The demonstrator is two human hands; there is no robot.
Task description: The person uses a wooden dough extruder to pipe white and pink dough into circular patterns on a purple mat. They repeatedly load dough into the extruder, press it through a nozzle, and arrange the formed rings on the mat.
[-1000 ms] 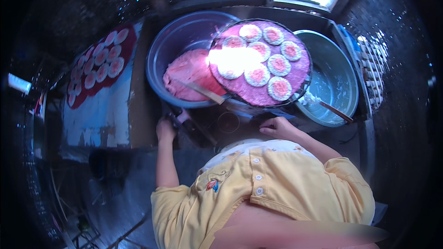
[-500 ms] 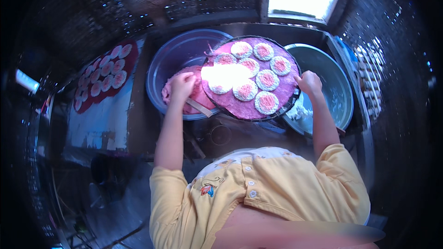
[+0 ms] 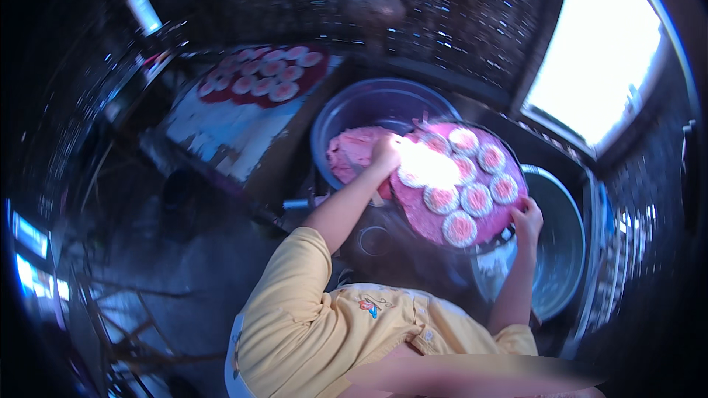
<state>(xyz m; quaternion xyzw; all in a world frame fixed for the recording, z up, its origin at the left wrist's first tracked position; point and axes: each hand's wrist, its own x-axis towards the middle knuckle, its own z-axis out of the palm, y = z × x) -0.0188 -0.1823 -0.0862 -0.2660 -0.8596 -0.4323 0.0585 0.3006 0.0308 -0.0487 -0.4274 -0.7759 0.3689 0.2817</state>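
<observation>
A round dark-rimmed tray [image 3: 421, 222] lined with pink cloth or sheet [image 3: 490, 230] spans two basins. Several round cakes [image 3: 476, 200], white-edged with pink centres, lie on it. Fingers of my right hand [image 3: 526, 220] are closed on the tray's right rim. My left hand [image 3: 383, 155] is closed at the left rim, where glaring sunlight hides part of the grip. Below and behind that hand, pink dough-like stuff [image 3: 354, 149] fills part of the blue-purple basin [image 3: 321, 133]. Under the tray's right side stands a greenish basin [image 3: 564, 265].
On the left, a worn pale-blue table [image 3: 214, 144] carries a red sheet [image 3: 316, 74] with more round cakes. A bright window [image 3: 597, 51] opens at the right. Woven walls surround the workspace, and a round brownish object [image 3: 375, 4] hangs at the back.
The view has swung left, so the basins and tray appear farther right and lower, turned clockwise. Both hands stay at the tray's opposite sides.
</observation>
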